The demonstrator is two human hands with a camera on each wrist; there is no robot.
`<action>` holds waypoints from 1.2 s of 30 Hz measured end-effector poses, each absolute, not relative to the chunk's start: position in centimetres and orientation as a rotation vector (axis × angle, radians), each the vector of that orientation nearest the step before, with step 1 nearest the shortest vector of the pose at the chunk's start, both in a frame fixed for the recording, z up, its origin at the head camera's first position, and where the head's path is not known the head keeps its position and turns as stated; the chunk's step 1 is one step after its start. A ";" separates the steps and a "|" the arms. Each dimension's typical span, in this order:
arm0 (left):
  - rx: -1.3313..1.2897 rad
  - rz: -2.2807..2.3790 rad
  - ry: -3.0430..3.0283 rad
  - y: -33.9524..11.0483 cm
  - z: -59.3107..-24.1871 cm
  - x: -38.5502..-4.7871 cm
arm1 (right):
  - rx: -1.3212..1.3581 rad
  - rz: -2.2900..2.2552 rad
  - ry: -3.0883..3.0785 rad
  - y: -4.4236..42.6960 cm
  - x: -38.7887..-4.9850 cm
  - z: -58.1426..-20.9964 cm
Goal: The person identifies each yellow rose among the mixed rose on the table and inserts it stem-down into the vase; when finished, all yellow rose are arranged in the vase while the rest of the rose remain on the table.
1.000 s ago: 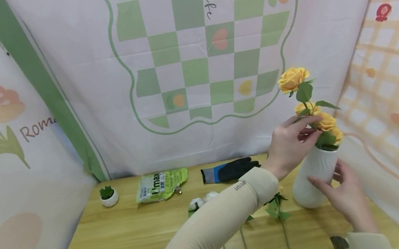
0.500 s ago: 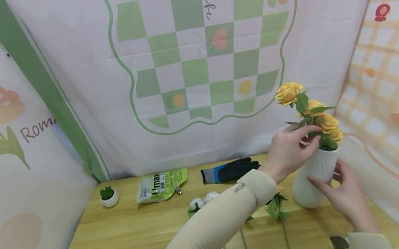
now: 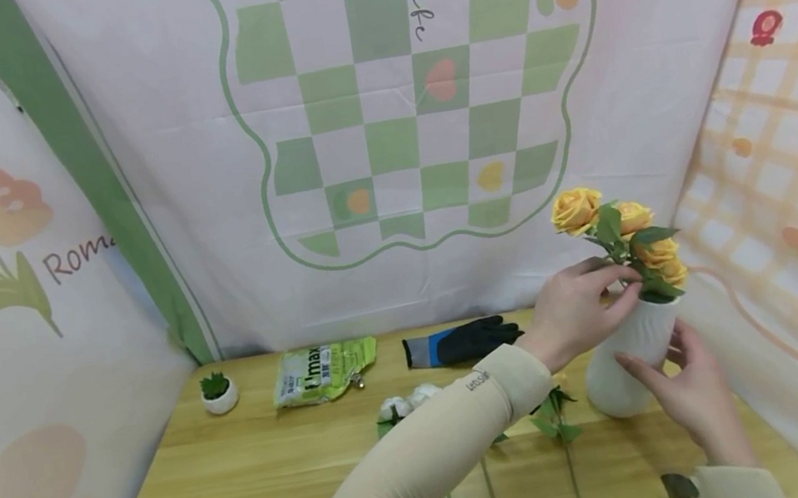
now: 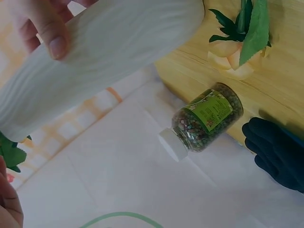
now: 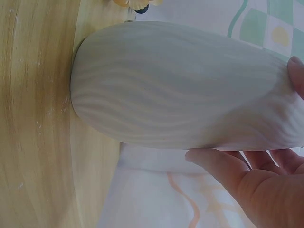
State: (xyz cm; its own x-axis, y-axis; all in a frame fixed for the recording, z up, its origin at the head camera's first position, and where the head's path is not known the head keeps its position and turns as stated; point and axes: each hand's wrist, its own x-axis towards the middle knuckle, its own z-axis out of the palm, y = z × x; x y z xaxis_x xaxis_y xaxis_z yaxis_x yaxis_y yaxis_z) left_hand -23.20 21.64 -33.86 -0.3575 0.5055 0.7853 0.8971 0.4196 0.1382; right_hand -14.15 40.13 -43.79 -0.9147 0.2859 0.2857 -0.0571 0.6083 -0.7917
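A white ribbed vase (image 3: 622, 375) stands at the right of the table, several yellow roses (image 3: 655, 251) bunched at its mouth. My left hand (image 3: 580, 311) pinches the leafy stem of a yellow rose (image 3: 576, 211) just above the rim; the lower stem is hidden inside the vase. My right hand (image 3: 700, 398) grips the vase's right side. In the right wrist view its thumb (image 5: 213, 164) lies along the vase wall (image 5: 166, 90), fingers partly hidden behind. At the lower left of the left wrist view, only part of my left hand (image 4: 8, 197) shows.
White flowers (image 3: 395, 407) and a peach-yellow rose (image 4: 232, 57) lie on the table (image 3: 197, 494). Along the back are a black-and-blue glove (image 3: 464, 341), a green packet (image 3: 320, 373) and a small potted plant (image 3: 218, 393). A jar of coloured granules (image 4: 206, 118) lies near the glove.
The tallest yellow rose has sunk lower toward the vase mouth, with my left hand moving slightly down alongside. My right hand and the vase have stayed in place.
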 end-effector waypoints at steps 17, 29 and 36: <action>-1.263 -1.182 -1.962 20.3 -35.0 -23.3 | -0.204 1.218 -2.477 40.2 -14.3 -43.9; -0.850 -1.726 -1.987 19.2 -34.9 -22.8 | -0.256 1.247 -2.485 40.1 -14.4 -43.7; -0.829 -1.817 -1.972 19.2 -35.4 -22.7 | -0.256 1.264 -2.481 40.1 -14.5 -43.7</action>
State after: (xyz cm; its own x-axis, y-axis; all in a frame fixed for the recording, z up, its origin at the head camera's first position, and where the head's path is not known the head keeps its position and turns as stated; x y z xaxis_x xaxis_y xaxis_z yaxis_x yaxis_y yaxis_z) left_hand -22.73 19.18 -35.40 -0.7746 0.1911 0.6029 0.6165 0.0157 0.7872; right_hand -14.48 40.12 -43.68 -0.9245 0.3110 0.2203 0.0047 0.5873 -0.8093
